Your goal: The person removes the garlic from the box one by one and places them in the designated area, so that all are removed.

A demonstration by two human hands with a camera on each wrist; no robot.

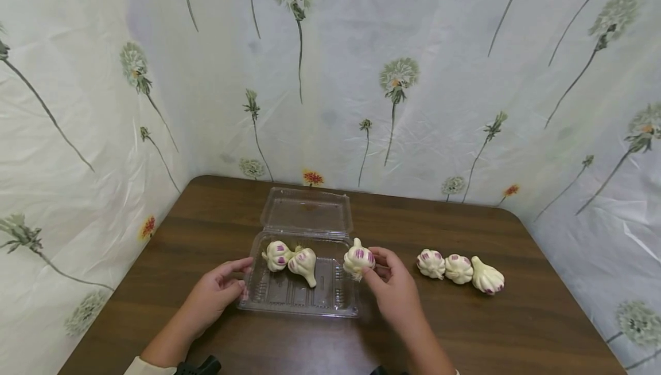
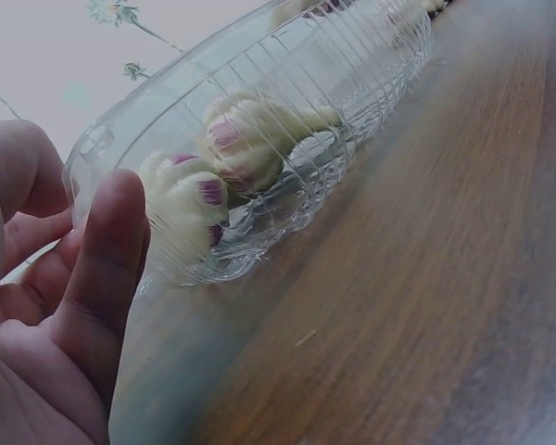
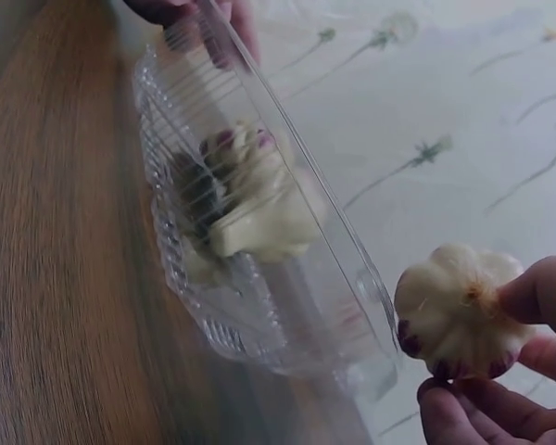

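A clear plastic clamshell container stands with its lid folded back. Two garlic bulbs, one round and one with a long stem, lie in its left and middle part. My left hand holds the container's left edge, thumb on the near side and fingers at the rim. Over the right rim, my right hand pinches a purple-streaked garlic bulb between thumb and fingers. The right wrist view shows that bulb's root end, just outside the container wall.
Right of the right hand, three more garlic bulbs lie in a row on the brown wooden table. The open lid lies toward the back. A dandelion-patterned sheet hangs behind the table and along its sides.
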